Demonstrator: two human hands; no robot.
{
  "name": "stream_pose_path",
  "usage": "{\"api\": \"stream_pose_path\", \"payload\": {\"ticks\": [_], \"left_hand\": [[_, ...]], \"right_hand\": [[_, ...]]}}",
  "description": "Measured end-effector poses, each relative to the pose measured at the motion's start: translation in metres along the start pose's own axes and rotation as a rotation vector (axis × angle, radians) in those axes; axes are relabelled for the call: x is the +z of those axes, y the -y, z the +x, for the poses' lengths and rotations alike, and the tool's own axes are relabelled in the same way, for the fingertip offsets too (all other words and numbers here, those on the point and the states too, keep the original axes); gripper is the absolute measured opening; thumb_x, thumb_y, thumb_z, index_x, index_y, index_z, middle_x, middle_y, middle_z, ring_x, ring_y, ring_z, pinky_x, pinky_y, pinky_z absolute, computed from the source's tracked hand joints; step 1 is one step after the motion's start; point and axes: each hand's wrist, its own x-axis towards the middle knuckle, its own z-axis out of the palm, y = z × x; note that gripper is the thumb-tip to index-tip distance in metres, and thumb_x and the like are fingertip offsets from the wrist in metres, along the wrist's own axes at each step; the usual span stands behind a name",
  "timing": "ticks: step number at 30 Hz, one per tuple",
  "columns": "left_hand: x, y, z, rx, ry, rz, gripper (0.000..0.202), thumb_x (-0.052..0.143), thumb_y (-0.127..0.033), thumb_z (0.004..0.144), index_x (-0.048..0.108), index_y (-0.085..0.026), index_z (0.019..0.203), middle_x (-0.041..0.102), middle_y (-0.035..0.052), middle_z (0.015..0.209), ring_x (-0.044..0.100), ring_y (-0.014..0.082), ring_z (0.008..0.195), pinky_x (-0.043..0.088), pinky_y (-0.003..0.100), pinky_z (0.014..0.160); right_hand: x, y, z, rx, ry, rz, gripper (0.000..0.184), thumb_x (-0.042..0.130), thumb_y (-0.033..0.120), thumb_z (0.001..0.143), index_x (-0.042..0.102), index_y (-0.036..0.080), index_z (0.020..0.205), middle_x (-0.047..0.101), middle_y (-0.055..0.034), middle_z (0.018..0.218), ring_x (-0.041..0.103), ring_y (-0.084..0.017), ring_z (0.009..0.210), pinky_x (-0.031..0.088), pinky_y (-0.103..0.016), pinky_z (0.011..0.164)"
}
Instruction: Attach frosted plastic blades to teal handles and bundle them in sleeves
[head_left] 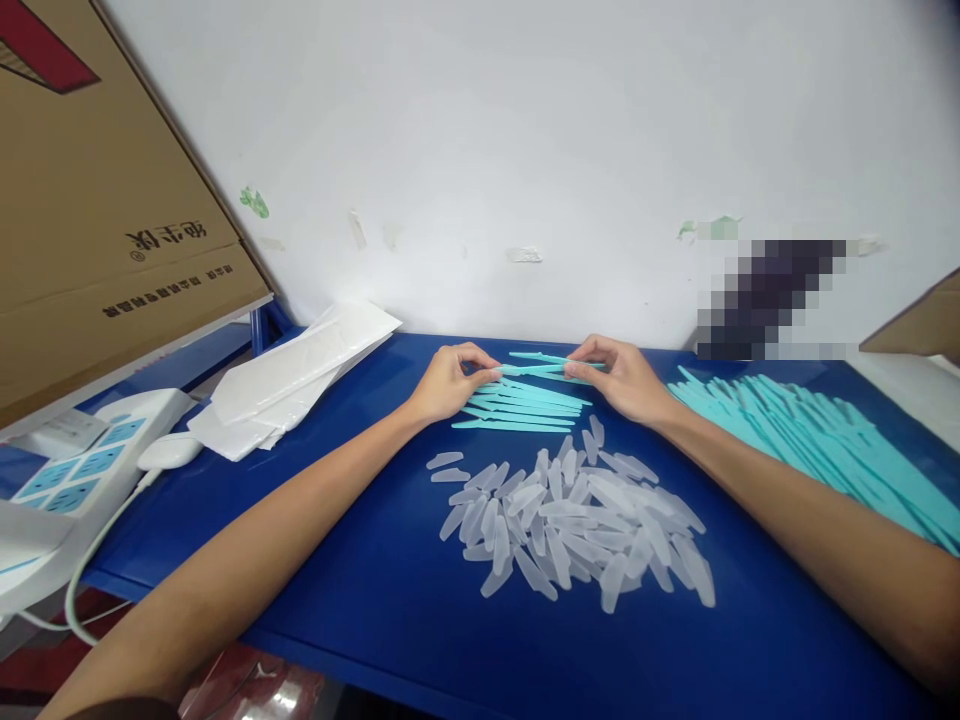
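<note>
My left hand pinches one end of a turquoise eyebrow razor between thumb and fingertips. At its other end, my right hand grips the handle, fingers closed. A second turquoise razor runs just behind, reaching to my right fingers; I cannot tell whether they hold it too. Several more razors lie in a row below both hands. Nearer to me is a loose heap of frosted, translucent blade caps. A large pile of turquoise razors spreads beyond my right forearm.
The blue table meets a white wall. White paper-like sheets lie at the back left. Further left are a power strip with a plugged white charger and a leaning cardboard box. A patch at right is pixelated.
</note>
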Motion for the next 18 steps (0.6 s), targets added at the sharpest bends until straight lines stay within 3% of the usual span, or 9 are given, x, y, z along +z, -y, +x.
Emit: {"api": "stream_pose_path", "payload": {"ticks": [3,8,11,15,18], "left_hand": [[-0.007,0.003,0.002,-0.018,-0.03,0.062,0.022,0.07,-0.038,0.082,0.078,-0.018,0.087,0.077,0.0059,0.091,0.066,0.0206,0.085,0.047,0.032,0.077],[-0.035,0.023,0.003,-0.042,-0.194,0.223,0.024,0.069,-0.038,0.082,0.079,-0.019,0.093,0.077,0.0068,0.094,0.065,0.0213,0.084,0.048,0.033,0.08],[-0.052,0.036,0.002,-0.048,-0.201,0.326,0.022,0.069,-0.036,0.082,0.08,-0.02,0.093,0.077,0.0088,0.1,0.066,0.0244,0.089,0.048,0.037,0.086],[-0.06,0.045,-0.001,-0.071,-0.148,0.415,0.022,0.067,-0.031,0.082,0.081,-0.021,0.097,0.076,0.01,0.106,0.067,0.0288,0.098,0.048,0.041,0.093],[-0.057,0.041,-0.003,-0.076,-0.138,0.472,0.029,0.064,-0.029,0.082,0.079,-0.019,0.106,0.075,0.0109,0.108,0.066,0.0278,0.094,0.048,0.041,0.089]], "right_hand": [[-0.001,-0.004,0.001,-0.039,-0.083,-0.022,0.04,0.077,0.058,0.073,0.064,0.02,0.08,0.071,-0.006,0.08,0.067,-0.022,0.078,0.052,-0.037,0.078],[-0.003,-0.01,0.001,-0.086,-0.332,-0.025,0.033,0.073,0.052,0.077,0.062,0.022,0.084,0.065,-0.0035,0.078,0.059,-0.017,0.068,0.05,-0.034,0.069],[-0.002,-0.008,-0.003,-0.107,-0.449,0.016,0.027,0.069,0.046,0.081,0.056,0.024,0.086,0.061,-0.0015,0.075,0.056,-0.016,0.061,0.048,-0.031,0.059],[0.001,-0.006,-0.008,-0.134,-0.433,-0.041,0.017,0.06,0.039,0.089,0.051,0.025,0.089,0.056,0.0021,0.068,0.051,-0.014,0.055,0.041,-0.029,0.053],[0.002,-0.007,-0.008,-0.13,-0.373,-0.122,0.014,0.058,0.038,0.091,0.052,0.025,0.089,0.056,0.0021,0.066,0.053,-0.016,0.059,0.042,-0.029,0.057]]}}
